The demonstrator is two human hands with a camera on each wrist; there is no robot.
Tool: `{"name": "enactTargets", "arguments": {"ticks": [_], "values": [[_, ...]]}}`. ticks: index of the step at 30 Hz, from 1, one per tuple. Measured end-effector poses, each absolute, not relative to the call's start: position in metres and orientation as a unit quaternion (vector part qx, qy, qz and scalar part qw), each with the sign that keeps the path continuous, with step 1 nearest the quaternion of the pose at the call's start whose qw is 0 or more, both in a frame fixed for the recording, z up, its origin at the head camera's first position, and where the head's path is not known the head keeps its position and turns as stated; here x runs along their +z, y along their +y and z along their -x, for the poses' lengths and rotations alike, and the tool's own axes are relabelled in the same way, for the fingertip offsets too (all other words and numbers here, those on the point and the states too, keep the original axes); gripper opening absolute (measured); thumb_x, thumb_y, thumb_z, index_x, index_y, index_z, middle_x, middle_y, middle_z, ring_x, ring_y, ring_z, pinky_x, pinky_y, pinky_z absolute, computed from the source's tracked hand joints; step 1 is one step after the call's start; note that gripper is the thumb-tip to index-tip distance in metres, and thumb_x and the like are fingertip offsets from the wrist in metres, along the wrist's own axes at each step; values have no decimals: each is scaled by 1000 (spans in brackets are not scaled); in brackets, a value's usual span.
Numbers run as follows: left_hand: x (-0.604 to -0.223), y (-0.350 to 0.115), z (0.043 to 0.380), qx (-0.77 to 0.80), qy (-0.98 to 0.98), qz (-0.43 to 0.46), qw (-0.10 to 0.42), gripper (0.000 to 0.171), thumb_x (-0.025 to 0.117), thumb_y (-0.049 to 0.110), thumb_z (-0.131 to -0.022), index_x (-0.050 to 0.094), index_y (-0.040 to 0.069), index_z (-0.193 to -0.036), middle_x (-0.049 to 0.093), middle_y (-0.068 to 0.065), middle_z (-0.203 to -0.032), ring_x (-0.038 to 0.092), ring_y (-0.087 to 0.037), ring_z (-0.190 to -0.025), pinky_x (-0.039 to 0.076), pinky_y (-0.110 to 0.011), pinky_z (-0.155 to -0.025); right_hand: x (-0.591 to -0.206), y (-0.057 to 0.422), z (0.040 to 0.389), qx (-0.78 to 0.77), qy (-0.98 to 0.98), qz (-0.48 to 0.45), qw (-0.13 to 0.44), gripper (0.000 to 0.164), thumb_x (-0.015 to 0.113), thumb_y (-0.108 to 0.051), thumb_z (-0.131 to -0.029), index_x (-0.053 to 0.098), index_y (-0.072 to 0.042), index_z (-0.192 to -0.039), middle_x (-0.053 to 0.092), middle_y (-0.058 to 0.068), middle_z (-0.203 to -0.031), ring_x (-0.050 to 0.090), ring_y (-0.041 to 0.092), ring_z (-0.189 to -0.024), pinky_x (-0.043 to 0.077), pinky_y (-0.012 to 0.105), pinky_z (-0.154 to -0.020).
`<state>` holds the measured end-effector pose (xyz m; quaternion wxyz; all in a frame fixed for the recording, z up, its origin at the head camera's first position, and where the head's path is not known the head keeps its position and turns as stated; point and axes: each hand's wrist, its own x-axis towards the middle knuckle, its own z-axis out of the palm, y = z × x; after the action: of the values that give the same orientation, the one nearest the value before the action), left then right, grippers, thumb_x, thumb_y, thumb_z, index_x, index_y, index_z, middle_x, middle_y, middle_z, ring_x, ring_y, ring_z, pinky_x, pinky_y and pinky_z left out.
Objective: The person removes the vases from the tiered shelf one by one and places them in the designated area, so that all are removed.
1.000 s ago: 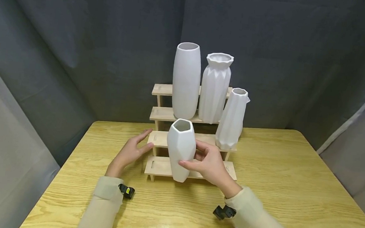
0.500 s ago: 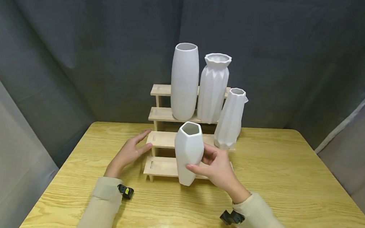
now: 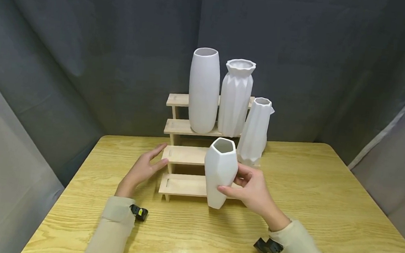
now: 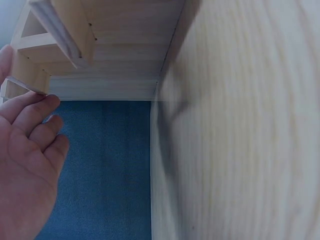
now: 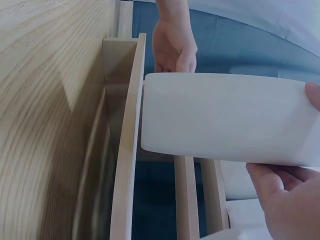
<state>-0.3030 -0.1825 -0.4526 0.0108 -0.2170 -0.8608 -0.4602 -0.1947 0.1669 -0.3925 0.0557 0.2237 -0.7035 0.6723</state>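
Note:
A white faceted vase (image 3: 219, 172) with a five-sided mouth is in my right hand (image 3: 256, 191), tilted slightly, in front of the lower steps of a wooden display stand (image 3: 185, 155). The thumb presses its near face and the fingers are at its right side. Across the right wrist view the vase (image 5: 215, 117) shows its pale side and base end, close over the step boards. My left hand (image 3: 142, 171) holds the left end of the stand's second-lowest step, thumb at the front corner and index finger at the back.
On the stand are a tall smooth white vase (image 3: 203, 94), a pleated vase with a flared rim (image 3: 236, 101) and a ribbed narrow-necked vase (image 3: 254, 135) at the right. A further white piece is mostly hidden behind it. Dark curtains (image 3: 140, 56) hang behind the wooden table (image 3: 309, 192).
My right hand has carried the faceted vase rightward and slightly nearer along the front of the stand. The left hand stays at the stand's left end.

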Motion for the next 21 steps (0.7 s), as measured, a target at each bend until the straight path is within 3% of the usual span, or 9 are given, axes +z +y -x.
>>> {"name": "enactTargets", "arguments": {"ticks": [10,21], "values": [[-451,-181,302,-462,-859,221,18,66,59,38,-100,33,16,-156,26,-8,-160,21,-31,-147,20,-53,-117,-393,185,187,678,-703,-205,71,58,85,11,-69,62,12,-122,67,17,-115,69,26,-99,57,38,-83],[-452,-181,303,-459,-861,218,12,68,58,43,-99,32,18,-156,25,-5,-160,21,-28,-147,21,-51,-117,-390,207,180,680,-701,-198,86,54,81,15,-70,61,15,-121,70,8,-113,71,25,-96,58,37,-79]]}}
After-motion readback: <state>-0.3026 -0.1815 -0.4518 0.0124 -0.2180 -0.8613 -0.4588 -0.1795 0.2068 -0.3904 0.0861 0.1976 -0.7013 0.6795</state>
